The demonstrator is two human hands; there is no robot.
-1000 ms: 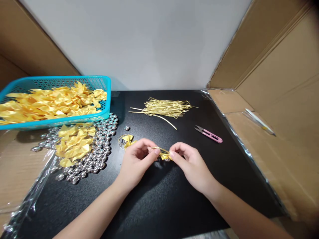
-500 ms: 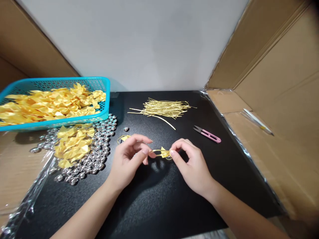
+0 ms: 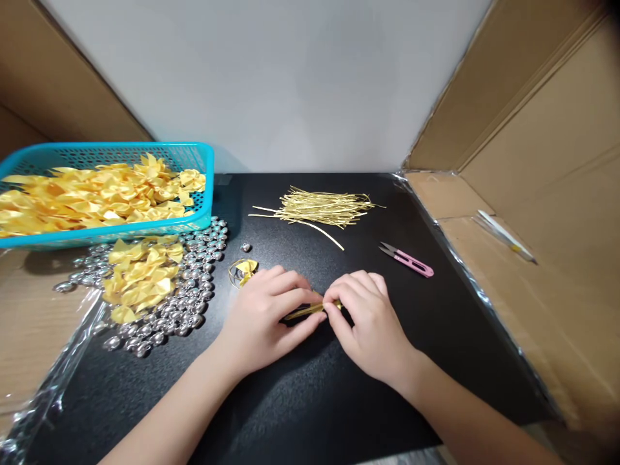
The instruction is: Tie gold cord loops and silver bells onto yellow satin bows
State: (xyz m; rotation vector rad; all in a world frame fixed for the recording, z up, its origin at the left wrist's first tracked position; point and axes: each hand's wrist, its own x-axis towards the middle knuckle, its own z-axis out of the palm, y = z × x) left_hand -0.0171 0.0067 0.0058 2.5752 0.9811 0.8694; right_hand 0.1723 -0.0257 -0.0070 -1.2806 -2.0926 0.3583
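Near the middle of the black table, my left hand (image 3: 271,316) and my right hand (image 3: 363,316) meet fingertip to fingertip. Both pinch a gold cord (image 3: 306,311) with a yellow ribbon bow on it. The cord's doubled strands run under my left fingers, and most of the bow is hidden by my hands. Just beyond my left hand lies another yellow bow (image 3: 248,267) with a looped gold cord. A single silver bell-like bead (image 3: 246,247) sits behind that bow.
A turquoise basket (image 3: 145,227) of yellow ribbon bows stands at the left. In front of it, more bows (image 3: 143,278) lie among many silver beads (image 3: 194,303). Gold cords (image 3: 324,208) are piled at the back; pink thread snips (image 3: 409,259) lie right. White tweezers (image 3: 506,237) rest on cardboard.
My left hand has moved right and closed in on the bow, its fingertips now by my right hand's. The bow on the table behind it shows more. The view has shifted slightly.
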